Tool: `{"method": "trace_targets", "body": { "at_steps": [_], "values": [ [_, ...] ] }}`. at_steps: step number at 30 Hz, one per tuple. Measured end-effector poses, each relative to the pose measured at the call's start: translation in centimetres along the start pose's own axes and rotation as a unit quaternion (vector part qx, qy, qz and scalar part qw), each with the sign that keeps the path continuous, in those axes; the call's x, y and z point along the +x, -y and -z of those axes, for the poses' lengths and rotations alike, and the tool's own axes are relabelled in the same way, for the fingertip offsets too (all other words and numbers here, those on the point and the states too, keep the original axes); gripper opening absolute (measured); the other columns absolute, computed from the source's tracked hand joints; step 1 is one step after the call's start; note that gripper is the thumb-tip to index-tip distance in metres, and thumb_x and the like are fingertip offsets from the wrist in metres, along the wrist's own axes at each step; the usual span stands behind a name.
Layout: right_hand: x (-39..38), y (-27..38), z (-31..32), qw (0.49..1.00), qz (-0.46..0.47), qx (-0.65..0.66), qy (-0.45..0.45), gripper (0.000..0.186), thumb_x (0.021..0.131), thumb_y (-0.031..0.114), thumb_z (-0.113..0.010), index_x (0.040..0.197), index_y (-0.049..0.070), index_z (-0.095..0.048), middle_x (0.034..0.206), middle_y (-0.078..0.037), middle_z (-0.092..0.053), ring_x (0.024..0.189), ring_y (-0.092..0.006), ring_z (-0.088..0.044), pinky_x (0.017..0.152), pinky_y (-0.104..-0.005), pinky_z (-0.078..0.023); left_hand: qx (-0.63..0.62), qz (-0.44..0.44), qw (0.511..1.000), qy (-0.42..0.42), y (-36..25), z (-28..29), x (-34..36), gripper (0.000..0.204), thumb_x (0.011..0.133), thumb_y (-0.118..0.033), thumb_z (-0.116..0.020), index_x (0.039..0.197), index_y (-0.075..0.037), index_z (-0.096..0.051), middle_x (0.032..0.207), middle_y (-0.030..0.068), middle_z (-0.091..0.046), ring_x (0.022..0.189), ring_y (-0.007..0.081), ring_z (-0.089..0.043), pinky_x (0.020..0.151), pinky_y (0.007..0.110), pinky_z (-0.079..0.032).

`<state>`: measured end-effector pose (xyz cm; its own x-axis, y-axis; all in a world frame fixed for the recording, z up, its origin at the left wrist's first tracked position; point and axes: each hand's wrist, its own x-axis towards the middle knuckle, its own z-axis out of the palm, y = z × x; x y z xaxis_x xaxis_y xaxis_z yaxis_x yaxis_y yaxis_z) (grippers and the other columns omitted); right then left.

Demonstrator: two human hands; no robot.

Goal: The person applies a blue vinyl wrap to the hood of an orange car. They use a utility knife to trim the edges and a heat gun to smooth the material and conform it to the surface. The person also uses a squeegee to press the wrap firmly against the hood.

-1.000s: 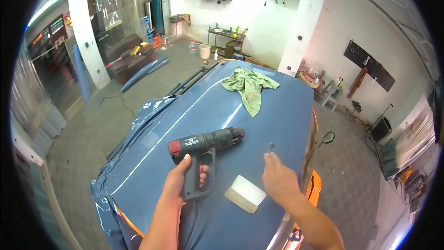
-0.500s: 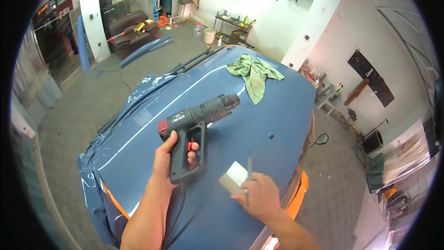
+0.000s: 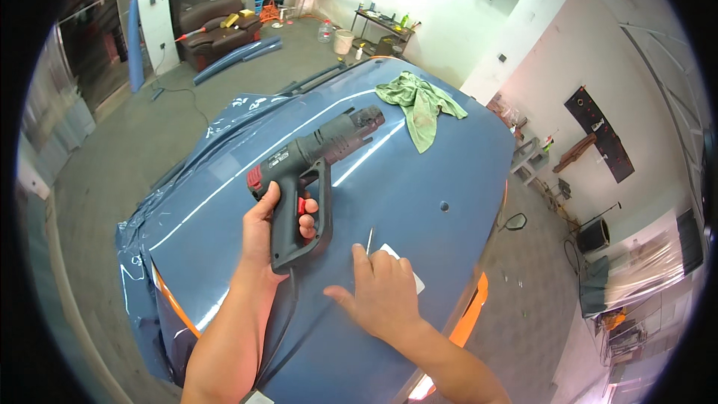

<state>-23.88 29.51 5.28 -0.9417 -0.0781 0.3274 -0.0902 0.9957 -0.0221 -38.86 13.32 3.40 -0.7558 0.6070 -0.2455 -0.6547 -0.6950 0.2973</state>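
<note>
My left hand (image 3: 258, 226) is wrapped round the handle of a black heat gun (image 3: 288, 166), fingers by its red trigger. The nozzle points up and right, above a car hood covered in blue film (image 3: 213, 243). My right hand (image 3: 385, 293) is palm down over the film, thumb stretched out to the left and fingers bent. Under its fingers a white squeegee card (image 3: 419, 283) shows at the right side. A thin metallic blade-like tool (image 3: 370, 239) pokes out past the fingertips; its rear part is hidden. The heat gun's cord (image 3: 293, 307) trails down beside my left forearm.
A green cloth (image 3: 420, 111) lies crumpled on the far part of the hood. Loose film (image 3: 134, 277) hangs over the left edge. Further off are a brown sofa (image 3: 213, 30), film rolls (image 3: 239, 58), a bucket (image 3: 343, 42) and a low table (image 3: 383, 28).
My right hand has turned palm down and moved slightly up and left, bringing the white card down toward the film. The heat gun sits slightly higher and further left in view.
</note>
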Motion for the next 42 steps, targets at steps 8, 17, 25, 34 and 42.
{"method": "trace_targets", "body": {
  "at_steps": [8, 17, 25, 34, 42],
  "values": [
    [0.1, 0.1, 0.6, 1.000, -0.016, 0.008, 0.003, 0.086, 0.077, 0.076, -0.070, 0.119, 0.001, -0.069, 0.077, -0.005, -0.051, 0.061, -0.0195, -0.050, 0.061, -0.0345, -0.038, -0.013, 0.003, 1.000, -0.003, 0.0, -0.1, 0.0, 0.048, 0.109, -0.045, -0.048, 0.110, 0.002, -0.059, 0.095, 0.0162, -0.069, 0.069, 0.0181, -0.066, 0.060, 0.028, -0.059],
    [0.9, -14.5, 1.1, 0.907, -0.353, 0.198, -0.113, 0.012, 0.098, 0.011, -0.067, 0.103, 0.000, -0.071, 0.091, -0.008, -0.065, 0.071, -0.0147, -0.060, 0.069, -0.0312, -0.051, -0.010, -0.005, 1.000, -0.003, 0.3, -0.5, -0.1, 0.047, 0.110, -0.044, -0.047, 0.108, 0.002, -0.059, 0.093, 0.0156, -0.069, 0.068, 0.0163, -0.067, 0.058, 0.028, -0.060],
    [0.4, -16.3, -3.0, 0.887, -0.355, 0.243, -0.168, 0.009, 0.096, 0.010, -0.070, 0.098, 0.001, -0.072, 0.095, -0.004, -0.065, 0.071, -0.0099, -0.058, 0.068, -0.0275, -0.049, -0.001, -0.004, 1.000, -0.008, 0.3, -0.7, -0.2, 0.046, 0.109, -0.043, -0.048, 0.108, 0.001, -0.059, 0.093, 0.0159, -0.069, 0.067, 0.0167, -0.068, 0.057, 0.028, -0.060],
    [0.8, -16.7, -3.0, 0.867, -0.392, 0.270, -0.147, 0.012, 0.096, 0.009, -0.067, 0.101, -0.002, -0.070, 0.081, -0.002, -0.066, 0.068, -0.0085, -0.057, 0.064, -0.0270, -0.047, -0.011, 0.001, 1.000, -0.007, 0.3, -0.6, -0.1, 0.045, 0.109, -0.043, -0.048, 0.108, 0.001, -0.059, 0.093, 0.0169, -0.069, 0.066, 0.0178, -0.068, 0.055, 0.028, -0.061],
    [1.1, -18.1, -1.5, 0.862, -0.385, 0.316, -0.096, 0.014, 0.096, 0.008, -0.068, 0.102, -0.004, -0.071, 0.077, 0.001, -0.065, 0.064, -0.0030, -0.054, 0.058, -0.0220, -0.044, -0.008, 0.004, 1.000, -0.005, 0.3, -0.6, 0.0, 0.044, 0.109, -0.042, -0.049, 0.107, 0.001, -0.059, 0.093, 0.0175, -0.069, 0.066, 0.0182, -0.068, 0.055, 0.029, -0.060]
  ]
}}
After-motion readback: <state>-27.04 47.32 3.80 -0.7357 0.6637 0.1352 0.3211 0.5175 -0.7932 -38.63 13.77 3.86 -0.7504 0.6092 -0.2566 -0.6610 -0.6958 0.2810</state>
